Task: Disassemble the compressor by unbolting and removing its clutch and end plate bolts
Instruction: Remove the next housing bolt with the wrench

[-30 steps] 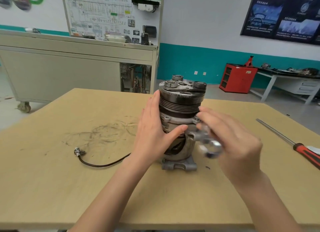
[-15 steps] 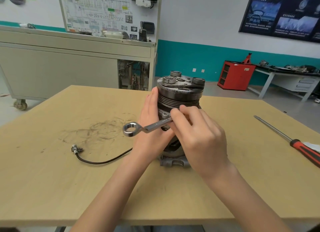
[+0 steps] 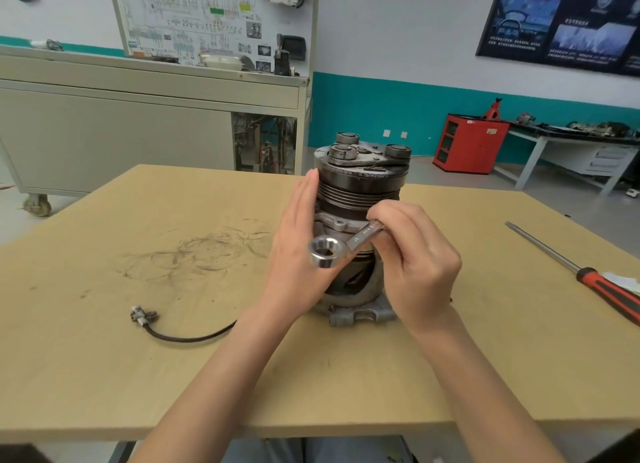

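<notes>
The grey metal compressor with black grooved pulley, likely heavy, rigid and best steadied by its body, stands upright mid-way across the tan wooden tabletop, with the left hand pressed flat at its 9 o'clock and the right hand at 4 o'clock pinching a silver ring spanner.

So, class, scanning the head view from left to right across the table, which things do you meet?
Cable with connector → left hand → compressor → right hand → red-handled screwdriver.
</notes>
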The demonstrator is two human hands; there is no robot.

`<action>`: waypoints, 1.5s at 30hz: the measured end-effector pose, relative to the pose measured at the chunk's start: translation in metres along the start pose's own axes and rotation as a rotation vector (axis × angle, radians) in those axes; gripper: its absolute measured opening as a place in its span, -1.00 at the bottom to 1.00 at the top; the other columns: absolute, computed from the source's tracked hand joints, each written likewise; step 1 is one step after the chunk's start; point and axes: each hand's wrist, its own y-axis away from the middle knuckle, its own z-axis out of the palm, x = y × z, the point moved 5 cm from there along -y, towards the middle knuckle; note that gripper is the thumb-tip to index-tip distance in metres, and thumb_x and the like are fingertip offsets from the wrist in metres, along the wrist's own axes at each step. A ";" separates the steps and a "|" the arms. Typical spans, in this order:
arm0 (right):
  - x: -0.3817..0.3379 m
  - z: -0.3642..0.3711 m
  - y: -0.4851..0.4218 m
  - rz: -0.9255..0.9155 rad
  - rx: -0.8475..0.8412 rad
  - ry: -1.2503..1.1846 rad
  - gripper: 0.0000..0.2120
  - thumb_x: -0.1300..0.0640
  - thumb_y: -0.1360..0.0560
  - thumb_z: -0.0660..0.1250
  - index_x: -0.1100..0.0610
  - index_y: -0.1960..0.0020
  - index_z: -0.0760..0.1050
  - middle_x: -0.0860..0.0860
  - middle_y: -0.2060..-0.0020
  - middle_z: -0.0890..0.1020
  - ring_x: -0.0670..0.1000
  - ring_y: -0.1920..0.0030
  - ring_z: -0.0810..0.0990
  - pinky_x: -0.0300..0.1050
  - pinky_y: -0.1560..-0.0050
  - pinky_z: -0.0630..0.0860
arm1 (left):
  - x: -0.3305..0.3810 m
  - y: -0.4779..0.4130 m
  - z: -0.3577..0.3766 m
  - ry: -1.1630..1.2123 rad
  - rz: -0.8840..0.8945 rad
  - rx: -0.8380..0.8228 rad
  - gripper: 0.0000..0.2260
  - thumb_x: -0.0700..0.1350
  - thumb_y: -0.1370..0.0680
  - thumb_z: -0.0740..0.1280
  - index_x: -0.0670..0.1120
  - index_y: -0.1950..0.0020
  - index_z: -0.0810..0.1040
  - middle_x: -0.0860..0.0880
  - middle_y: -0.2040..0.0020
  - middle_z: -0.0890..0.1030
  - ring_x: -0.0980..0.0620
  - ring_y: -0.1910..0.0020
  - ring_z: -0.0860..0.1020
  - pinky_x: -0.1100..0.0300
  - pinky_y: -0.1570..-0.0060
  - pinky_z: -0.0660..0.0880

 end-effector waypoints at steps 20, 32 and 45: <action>0.035 -0.007 0.023 0.430 0.277 -0.718 -0.80 0.13 -0.60 0.04 0.10 0.03 0.43 0.10 0.16 0.56 0.18 0.19 0.51 0.10 0.13 0.47 | 0.005 0.001 0.000 -0.070 0.018 -0.044 -0.24 0.06 -0.48 0.36 0.00 -0.53 -0.02 -0.09 -0.57 0.15 -0.03 -0.56 0.11 -0.04 -0.51 0.15; 0.114 0.035 0.013 1.455 -0.118 -1.304 -0.70 0.16 -0.57 -0.03 0.16 0.18 0.43 0.04 0.36 0.62 -0.11 0.51 0.45 -0.33 0.52 0.37 | -0.002 0.000 -0.001 -0.012 -0.001 -0.041 -0.24 0.06 -0.48 0.39 0.09 -0.53 -0.02 -0.03 -0.56 0.18 0.03 -0.55 0.13 -0.11 -0.48 0.20; 0.079 -0.032 -0.044 0.645 -0.191 -0.592 -0.77 0.12 -0.62 0.15 0.20 0.02 0.54 -0.01 0.22 0.69 0.03 0.23 0.68 -0.19 0.20 0.59 | -0.004 0.000 0.000 -0.001 -0.012 -0.033 -0.25 0.11 -0.46 0.35 0.13 -0.52 -0.02 0.00 -0.56 0.18 0.05 -0.54 0.14 -0.10 -0.47 0.21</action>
